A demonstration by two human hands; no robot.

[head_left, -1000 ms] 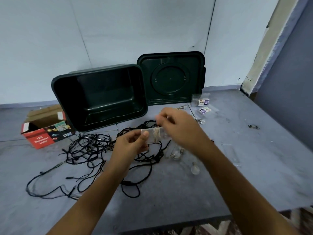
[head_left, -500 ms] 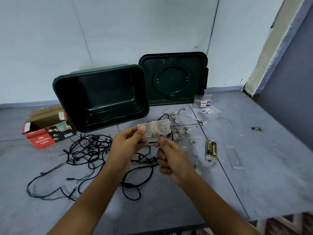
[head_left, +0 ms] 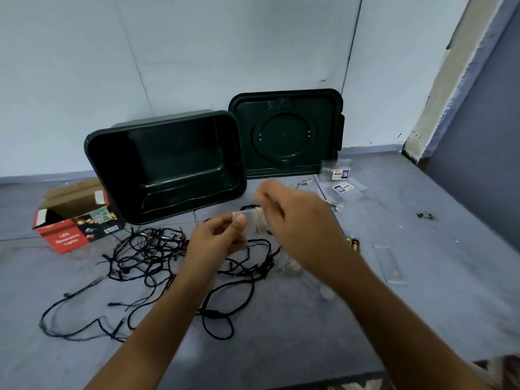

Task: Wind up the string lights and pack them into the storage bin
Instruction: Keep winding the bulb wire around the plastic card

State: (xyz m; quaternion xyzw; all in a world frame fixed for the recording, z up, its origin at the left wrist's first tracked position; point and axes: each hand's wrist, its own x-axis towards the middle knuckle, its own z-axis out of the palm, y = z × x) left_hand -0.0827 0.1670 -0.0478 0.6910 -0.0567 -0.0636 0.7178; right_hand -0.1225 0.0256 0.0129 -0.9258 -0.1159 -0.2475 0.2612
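The left hand pinches a clear battery case between thumb and fingers. The case's long axis runs 9 to 3 o'clock, with fine wire wound round the 3 o'clock end. The right hand hovers there, too blurred to tell its grip. Black string lights sprawl at 8 o'clock on the grey table. The storage bin lies tipped at 11, mouth facing the person. Its lid leans on the wall at 12. Bare tabletop spreads toward 4, and the near edge is at 6.

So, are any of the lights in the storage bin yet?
No: the storage bin shows a bare inside, and the black string lights lie tangled on the table.
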